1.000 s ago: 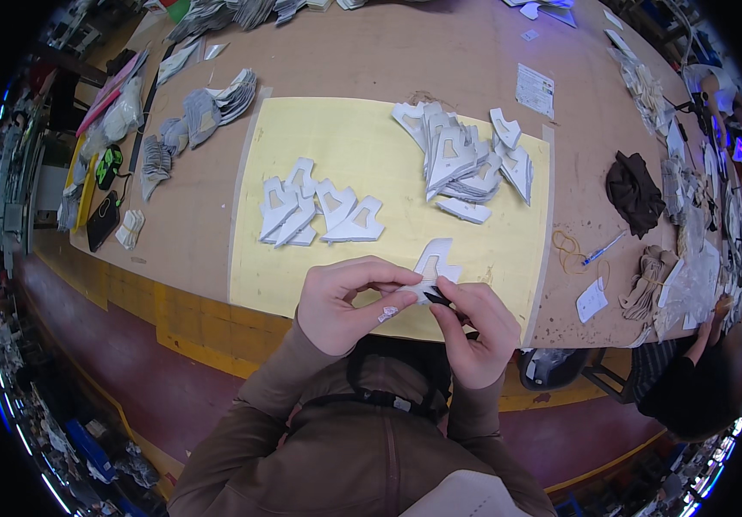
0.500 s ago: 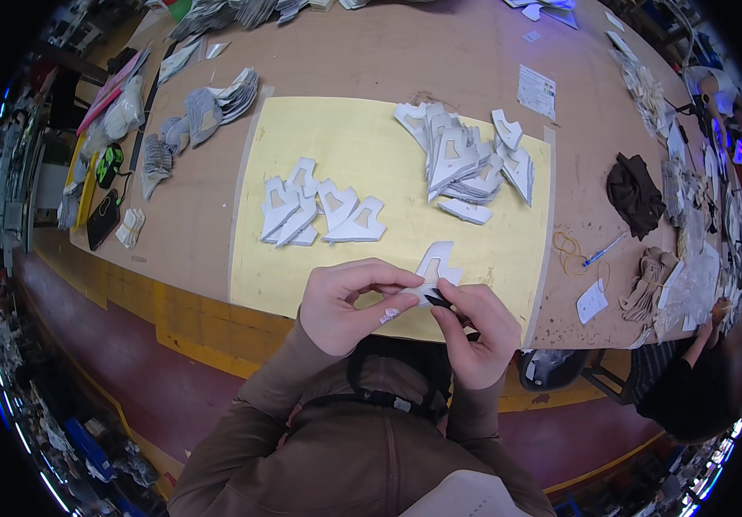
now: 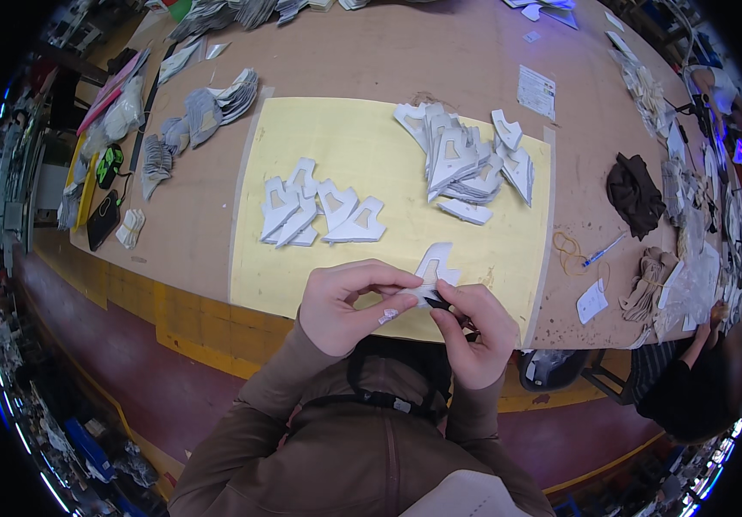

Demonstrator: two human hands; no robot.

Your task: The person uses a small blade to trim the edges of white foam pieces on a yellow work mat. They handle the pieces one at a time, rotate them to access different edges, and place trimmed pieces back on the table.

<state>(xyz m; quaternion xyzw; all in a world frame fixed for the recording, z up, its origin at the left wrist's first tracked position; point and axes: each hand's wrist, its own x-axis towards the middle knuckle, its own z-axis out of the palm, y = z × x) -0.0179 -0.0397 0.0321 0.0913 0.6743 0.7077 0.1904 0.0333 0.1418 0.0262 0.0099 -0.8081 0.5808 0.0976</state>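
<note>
A white cut-out shoe-upper piece (image 3: 433, 260) with an opening in it lies above the yellow sheet's near edge. My left hand (image 3: 349, 303) pinches its left lower side between thumb and fingers; a small whitish scrap sticks to the thumb. My right hand (image 3: 481, 332) is closed on a small dark object (image 3: 437, 302), its tip against the piece's lower edge; the fingers hide most of it. Beyond my left hand is a group of similar white pieces (image 3: 362, 222). A taller overlapping pile of these pieces (image 3: 455, 159) lies farther back on the right.
The yellow sheet (image 3: 319, 129) is taped to a brown-topped table (image 3: 371, 65). Stacked grey pieces (image 3: 203, 116), a phone (image 3: 104, 221) and bags lie left. At right are a dark cloth (image 3: 634, 196), a blue pen (image 3: 604, 250) and a paper tag (image 3: 592, 301). Another person (image 3: 698, 379) sits at far right.
My right thumb and fingers shift very slightly at the piece's lower edge with the dark object. The left hand and the piece stay almost still.
</note>
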